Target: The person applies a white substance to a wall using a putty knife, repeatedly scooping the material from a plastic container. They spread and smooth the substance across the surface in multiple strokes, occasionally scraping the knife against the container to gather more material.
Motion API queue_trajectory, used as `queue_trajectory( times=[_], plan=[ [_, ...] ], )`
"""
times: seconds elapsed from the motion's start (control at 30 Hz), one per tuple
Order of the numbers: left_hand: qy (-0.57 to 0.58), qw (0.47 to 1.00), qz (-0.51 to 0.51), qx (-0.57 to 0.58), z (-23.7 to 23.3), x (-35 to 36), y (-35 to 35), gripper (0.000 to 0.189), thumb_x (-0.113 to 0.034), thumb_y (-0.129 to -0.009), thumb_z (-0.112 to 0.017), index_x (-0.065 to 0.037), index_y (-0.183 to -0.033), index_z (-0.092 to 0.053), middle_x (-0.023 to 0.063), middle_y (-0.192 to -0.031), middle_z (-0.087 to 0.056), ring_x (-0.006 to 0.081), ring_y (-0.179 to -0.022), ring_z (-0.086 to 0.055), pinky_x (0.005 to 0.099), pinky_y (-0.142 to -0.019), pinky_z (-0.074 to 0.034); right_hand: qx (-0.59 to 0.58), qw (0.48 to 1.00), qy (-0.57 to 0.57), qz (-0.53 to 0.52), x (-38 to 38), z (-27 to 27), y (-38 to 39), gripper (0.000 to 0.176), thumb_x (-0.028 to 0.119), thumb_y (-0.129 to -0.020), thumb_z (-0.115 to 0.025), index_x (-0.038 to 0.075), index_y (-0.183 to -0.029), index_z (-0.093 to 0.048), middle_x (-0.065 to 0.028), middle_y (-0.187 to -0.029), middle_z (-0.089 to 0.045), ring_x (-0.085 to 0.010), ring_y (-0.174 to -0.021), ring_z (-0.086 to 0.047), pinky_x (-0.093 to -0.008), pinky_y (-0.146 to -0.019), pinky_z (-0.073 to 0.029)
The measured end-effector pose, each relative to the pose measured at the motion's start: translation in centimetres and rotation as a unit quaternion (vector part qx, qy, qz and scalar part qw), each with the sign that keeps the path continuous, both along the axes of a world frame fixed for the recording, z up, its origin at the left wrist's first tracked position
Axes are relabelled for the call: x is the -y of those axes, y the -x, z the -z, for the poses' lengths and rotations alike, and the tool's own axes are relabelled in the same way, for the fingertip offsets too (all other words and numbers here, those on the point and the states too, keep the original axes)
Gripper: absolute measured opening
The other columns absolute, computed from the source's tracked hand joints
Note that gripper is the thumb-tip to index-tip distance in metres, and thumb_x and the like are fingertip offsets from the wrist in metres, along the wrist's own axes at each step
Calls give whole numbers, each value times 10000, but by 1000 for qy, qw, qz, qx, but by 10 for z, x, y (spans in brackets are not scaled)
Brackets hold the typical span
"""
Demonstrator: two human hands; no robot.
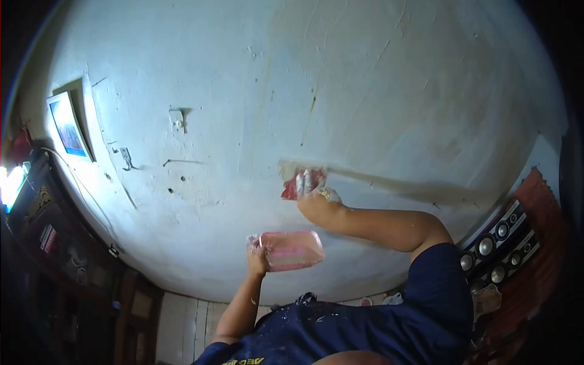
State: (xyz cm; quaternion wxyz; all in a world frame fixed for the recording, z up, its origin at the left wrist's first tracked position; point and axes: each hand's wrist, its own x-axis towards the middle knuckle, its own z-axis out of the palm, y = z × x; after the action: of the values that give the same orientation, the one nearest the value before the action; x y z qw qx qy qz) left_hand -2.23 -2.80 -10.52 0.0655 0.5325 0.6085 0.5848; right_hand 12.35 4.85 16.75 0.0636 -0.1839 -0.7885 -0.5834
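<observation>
My right hand (316, 198), its fingers coated in white paste, is closed on a flat red putty spreader (289, 189). The spreader lies against the pale, patchy wall (359, 128), about the middle of the view. Lower and to the left, my left hand (258, 255) grips a shallow pink rectangular tray (312, 248) by its left end. White paste also marks the left fingers and the right wrist. Whatever is in the tray is hard to make out.
A framed picture (69, 126), a hook (126, 158) and a small white fixture (176, 120) are on the wall at left. Dark wooden furniture (137, 304) lines the left side. Speakers (485, 246) stand at right beside a reddish cloth (535, 201).
</observation>
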Motion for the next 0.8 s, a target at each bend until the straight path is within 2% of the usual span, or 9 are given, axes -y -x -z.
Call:
queue_trajectory(
  times=[0.13, 0.23, 0.27, 0.33, 0.4, 0.5, 0.6, 0.67, 0.8],
  plan=[
    [-36, 999, -26, -28, 8, -11, 7, 301, -135, -806, -486, 8, -1050, -591, 202, -1171, -522, 398, -1120, -424, 455, -1007, -284, -38, 865, 500, -13, 18, -14, -12, 227, 88, -708, -546, -47, -883, -598, -200, -719, -623, -315, -669, -638, -393, -600, -505],
    [-65, 983, -93, -142, -16, -3, 11, 311, -159, -839, -511, 19, -1089, -567, 229, -1203, -484, 386, -1126, -428, 459, -998, -288, -133, 629, 765, -40, 0, -34, -34, 174, 143, -778, -607, -30, -799, -601, -162, -700, -620, -193, -629, -593, -354, -613, -465],
    [-97, 991, 22, 88, -16, -4, 12, 312, -174, -856, -507, 24, -1092, -560, 202, -1194, -470, 339, -1115, -441, 419, -972, -320, -197, 437, 877, -29, -12, -20, -44, 180, 169, -872, -576, -9, -861, -606, -44, -755, -619, -108, -672, -579, -285, -593, -499],
    [-90, 979, 48, 179, -47, 9, 13, 297, -185, -855, -523, 13, -1070, -573, 168, -1157, -457, 283, -1080, -455, 365, -923, -361, -347, 369, 858, -84, -1, -10, -62, 222, 182, -886, -561, -32, -848, -605, -39, -715, -599, -70, -629, -536, -236, -553, -479],
    [-81, 956, 47, 278, -67, 11, 11, 298, -185, -850, -531, 20, -1061, -574, 161, -1138, -461, 272, -1067, -458, 350, -910, -370, -314, 354, 878, -74, -5, 8, -67, 201, 160, -863, -573, -32, -811, -603, -53, -673, -592, -88, -617, -541, -270, -559, -473],
    [-111, 942, 59, 312, -74, 17, 11, 270, -149, -837, -528, 32, -1032, -574, 160, -1125, -456, 264, -1064, -455, 352, -896, -383, -230, 543, 805, -60, 3, 41, -79, 117, 85, -755, -583, -11, -815, -616, -158, -652, -590, -218, -598, -584, -374, -611, -453],
    [-90, 996, -15, 21, -78, 22, 15, 286, -116, -824, -528, 22, -1074, -517, 138, -1100, -470, 236, -1039, -478, 336, -874, -404, -158, 676, 711, -108, 23, 64, -78, 278, 70, -750, -593, 33, -1024, -623, -171, -758, -640, -295, -634, -602, -377, -592, -458],
    [-157, 922, 111, 335, -97, 26, 0, 343, -63, -796, -508, 1, -1125, -436, 124, -1102, -484, 217, -1001, -511, 322, -838, -433, -167, 663, 713, -153, 39, 69, -79, 418, 62, -676, -588, 73, -1094, -609, -217, -803, -616, -380, -704, -575, -409, -620, -467],
    [-146, 894, 120, 407, -87, 28, -1, 523, -6, -723, -435, -37, -1224, -290, 146, -1139, -488, 225, -973, -540, 308, -779, -461, -86, 696, 707, -92, 36, 86, -101, 442, 76, -660, -584, 60, -1101, -601, -190, -837, -625, -358, -737, -593, -426, -678, -477]
  ],
)
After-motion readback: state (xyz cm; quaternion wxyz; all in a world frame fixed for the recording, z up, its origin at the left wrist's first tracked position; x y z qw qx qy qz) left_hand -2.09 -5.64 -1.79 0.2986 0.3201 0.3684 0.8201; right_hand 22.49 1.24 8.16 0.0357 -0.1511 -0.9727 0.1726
